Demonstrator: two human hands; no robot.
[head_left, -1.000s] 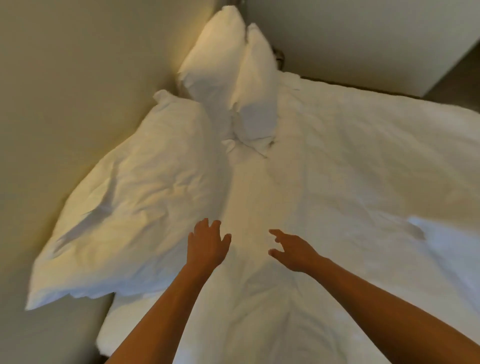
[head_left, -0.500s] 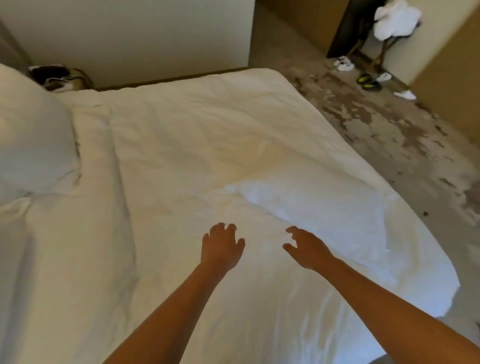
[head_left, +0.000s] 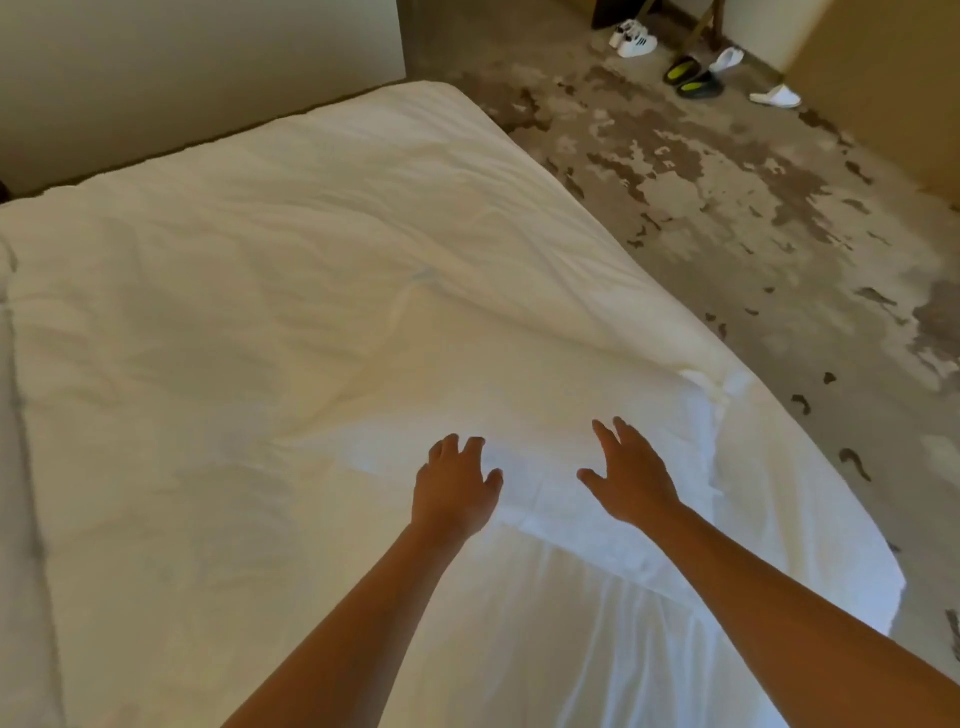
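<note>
A white duvet (head_left: 270, 291) covers the bed, and its near right corner is folded back into a flap (head_left: 561, 374) over the white sheet (head_left: 810, 540). Both my arms reach out over the bed. My left hand (head_left: 454, 486) is over the near edge of the flap, fingers loosely bent, holding nothing. My right hand (head_left: 631, 475) is beside it over the flap, fingers spread and straight, also holding nothing. Whether either hand touches the cloth I cannot tell.
A pale headboard or wall panel (head_left: 197, 67) runs along the far side of the bed. To the right lies patchy brown and cream carpet (head_left: 737, 197). White sneakers (head_left: 632, 40), dark shoes (head_left: 693, 78) and white slippers (head_left: 776, 96) lie at the far right.
My view has swung right, from the pillows at the bed's head to the folded duvet corner and the floor. Both hands have come over the flap, and the right hand's fingers have spread.
</note>
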